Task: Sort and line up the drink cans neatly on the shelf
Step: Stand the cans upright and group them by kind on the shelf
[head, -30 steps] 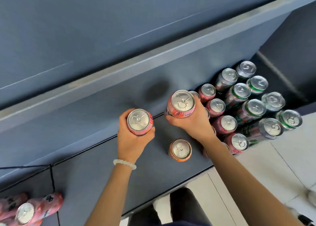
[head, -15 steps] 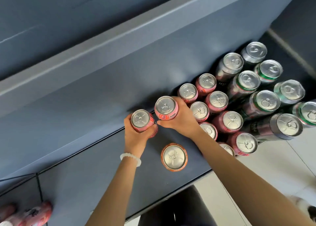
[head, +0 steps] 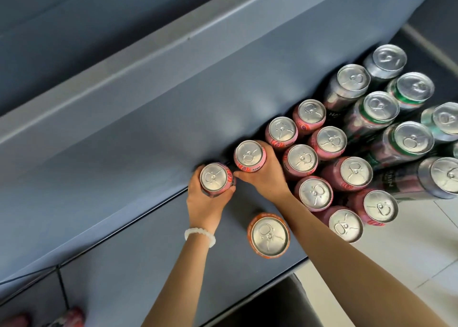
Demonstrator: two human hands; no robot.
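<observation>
Both pink cans have dropped against the shelf (head: pixel 104 259) back, the left hand (head: pixel 207 200) gripping the left pink can (head: pixel 215 178) and the right hand (head: pixel 266 175) the right pink can (head: pixel 249 156) round their stiff, slick, likely full walls.

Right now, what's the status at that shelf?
Left hand grips one pink can, right hand another, both at the back wall. Orange can stands loose up front.

On the shelf (head: pixel 138 259) I see two held cans (head: pixel 213 177) (head: pixel 248 153) at the back wall, leftmost in their row; a lone can (head: pixel 269 236) stands in front.
</observation>
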